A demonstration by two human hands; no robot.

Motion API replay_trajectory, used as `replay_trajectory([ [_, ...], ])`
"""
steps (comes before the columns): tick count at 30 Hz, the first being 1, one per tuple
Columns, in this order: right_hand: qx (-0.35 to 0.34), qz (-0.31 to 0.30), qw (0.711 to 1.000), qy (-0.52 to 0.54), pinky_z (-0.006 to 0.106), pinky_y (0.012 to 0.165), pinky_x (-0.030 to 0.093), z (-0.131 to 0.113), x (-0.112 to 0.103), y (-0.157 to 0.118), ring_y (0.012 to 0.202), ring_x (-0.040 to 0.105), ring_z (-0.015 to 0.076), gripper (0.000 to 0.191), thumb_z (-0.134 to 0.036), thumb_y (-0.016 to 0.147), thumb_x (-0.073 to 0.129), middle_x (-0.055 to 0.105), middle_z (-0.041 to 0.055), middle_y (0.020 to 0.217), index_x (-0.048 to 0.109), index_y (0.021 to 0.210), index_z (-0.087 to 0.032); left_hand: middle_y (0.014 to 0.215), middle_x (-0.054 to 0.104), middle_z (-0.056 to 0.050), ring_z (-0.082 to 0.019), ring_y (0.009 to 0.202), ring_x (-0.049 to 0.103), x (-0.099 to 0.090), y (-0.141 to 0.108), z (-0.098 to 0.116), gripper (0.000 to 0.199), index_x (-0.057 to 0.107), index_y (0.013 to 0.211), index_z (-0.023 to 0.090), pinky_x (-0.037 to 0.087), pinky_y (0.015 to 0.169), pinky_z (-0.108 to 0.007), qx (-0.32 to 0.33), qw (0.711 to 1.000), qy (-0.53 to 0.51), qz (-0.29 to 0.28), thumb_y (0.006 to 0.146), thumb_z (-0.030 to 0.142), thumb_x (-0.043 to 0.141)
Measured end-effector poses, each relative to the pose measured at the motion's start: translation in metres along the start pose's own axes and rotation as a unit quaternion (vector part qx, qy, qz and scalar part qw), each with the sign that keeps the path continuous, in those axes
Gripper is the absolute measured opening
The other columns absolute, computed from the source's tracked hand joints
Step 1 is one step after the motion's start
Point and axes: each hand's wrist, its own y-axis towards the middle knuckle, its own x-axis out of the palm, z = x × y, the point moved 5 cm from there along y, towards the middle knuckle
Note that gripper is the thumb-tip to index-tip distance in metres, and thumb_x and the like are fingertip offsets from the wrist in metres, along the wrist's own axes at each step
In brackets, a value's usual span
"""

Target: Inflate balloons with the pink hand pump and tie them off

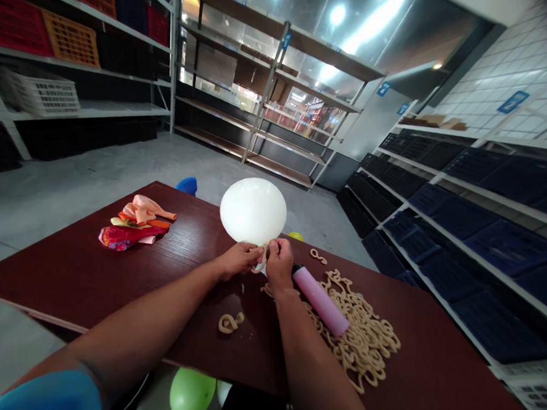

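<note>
An inflated white balloon (253,210) stands over the table with its neck end down at my hands. My left hand (240,260) is closed at the balloon's neck, from the left. My right hand (280,261) pinches close beside it, on a beige cord loop (259,268) that hangs between the hands. Fingers hide the neck itself. Right of my right forearm, a pink cylindrical hand pump (321,301) with a black tip lies on a pile of beige cord loops (371,336). A single curled loop (230,323) rests near the front edge.
Deflated balloons (135,222) in several colours lie at the left of the dark red table (180,218). Below the front edge is a green balloon (192,393). Shelves with dark crates (475,239) stand at right, more racks behind. A blue object (187,186) shows past the far edge.
</note>
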Motion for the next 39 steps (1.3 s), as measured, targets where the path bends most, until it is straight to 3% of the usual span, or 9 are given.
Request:
replay_trajectory([
  [9,-0.008,0.039,0.999,-0.005,0.029,0.071,0.039,0.002,-0.003,-0.001,0.072,0.049,0.0161,0.020,-0.035,0.085,0.039,0.054,0.0022,0.076,0.048,0.079,-0.019,0.039,0.031,0.007,-0.002,0.034,0.018,0.006,-0.010,0.001,0.034,0.050,0.057,0.013,0.009,0.037,-0.019,-0.091,0.994,-0.055,-0.038,0.061,0.038,0.073],
  [17,0.025,0.035,0.999,0.024,0.029,0.070,0.040,0.018,0.004,-0.001,0.070,0.051,0.0156,0.021,-0.037,0.086,0.038,0.055,0.0011,0.074,0.048,0.081,-0.019,0.038,0.028,0.007,-0.001,0.035,0.017,0.004,-0.010,0.001,0.033,0.052,0.056,0.012,0.010,0.038,-0.019,-0.089,0.992,-0.050,-0.071,0.062,0.037,0.072],
  [22,0.030,-0.003,0.999,0.036,0.029,0.068,0.041,0.023,0.013,-0.001,0.067,0.051,0.0149,0.021,-0.037,0.086,0.038,0.055,0.0008,0.074,0.049,0.082,-0.019,0.041,0.026,0.008,-0.002,0.035,0.017,-0.016,-0.001,-0.001,0.039,0.050,0.059,0.013,0.008,0.037,-0.020,-0.031,0.999,-0.024,0.030,0.069,0.048,0.064],
  [27,-0.007,-0.047,0.999,0.012,0.031,0.072,0.042,0.024,0.029,-0.005,0.072,0.052,0.0165,0.023,-0.035,0.086,0.037,0.053,0.0025,0.077,0.052,0.081,-0.019,0.049,0.040,0.004,-0.003,0.036,0.027,-0.036,0.005,-0.004,0.048,0.053,0.068,0.013,0.014,0.036,-0.019,0.015,0.987,0.023,0.160,0.071,0.061,0.055],
  [33,-0.056,-0.037,0.998,0.015,0.033,0.079,0.042,0.020,0.031,-0.005,0.084,0.052,0.0176,0.020,-0.031,0.084,0.040,0.054,0.0061,0.089,0.054,0.089,-0.018,0.059,0.051,0.001,-0.004,0.038,0.034,-0.041,0.007,-0.005,0.047,0.056,0.079,0.013,0.022,0.036,-0.019,0.036,0.970,0.057,0.232,0.070,0.059,0.056],
  [39,-0.088,-0.059,0.994,0.004,0.037,0.086,0.041,0.017,0.035,-0.005,0.093,0.052,0.0211,0.020,-0.028,0.081,0.044,0.055,0.0091,0.095,0.054,0.094,-0.017,0.056,0.052,-0.001,-0.008,0.045,0.046,-0.049,0.025,0.003,0.036,0.054,0.069,0.013,0.032,0.040,-0.019,-0.010,0.945,0.148,0.292,0.078,0.048,0.050],
])
